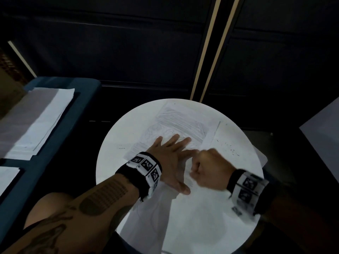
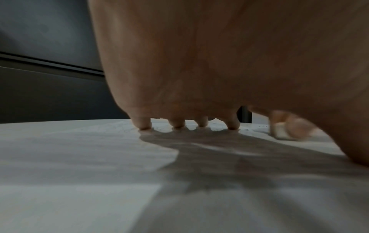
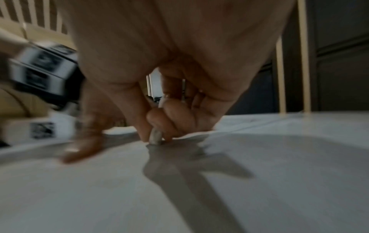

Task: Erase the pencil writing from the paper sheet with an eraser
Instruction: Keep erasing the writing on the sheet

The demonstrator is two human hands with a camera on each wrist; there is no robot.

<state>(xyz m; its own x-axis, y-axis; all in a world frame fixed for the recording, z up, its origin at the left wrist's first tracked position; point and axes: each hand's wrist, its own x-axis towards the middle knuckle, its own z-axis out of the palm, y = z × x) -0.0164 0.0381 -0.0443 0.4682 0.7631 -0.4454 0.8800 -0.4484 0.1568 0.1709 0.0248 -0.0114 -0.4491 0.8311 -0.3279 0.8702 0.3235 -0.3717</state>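
A paper sheet (image 1: 180, 123) with grey pencil shading lies on a round white table (image 1: 117, 143). My left hand (image 1: 170, 153) lies flat on the sheet with its fingers (image 2: 142, 124) spread, pressing the paper down. My right hand (image 1: 207, 167) is curled just right of it and pinches a small pale eraser (image 3: 155, 138), whose lower end touches the paper. The eraser (image 2: 281, 132) also shows past the left palm, blurred. From the head view the eraser is hidden under the right hand.
Dark eraser crumbs (image 1: 231, 149) are scattered on the table to the right of the sheet. A stack of papers (image 1: 36, 121) lies on a blue surface (image 1: 80, 107) at the left. More white paper (image 1: 183, 217) covers the table's near side. Dark wall panels stand behind.
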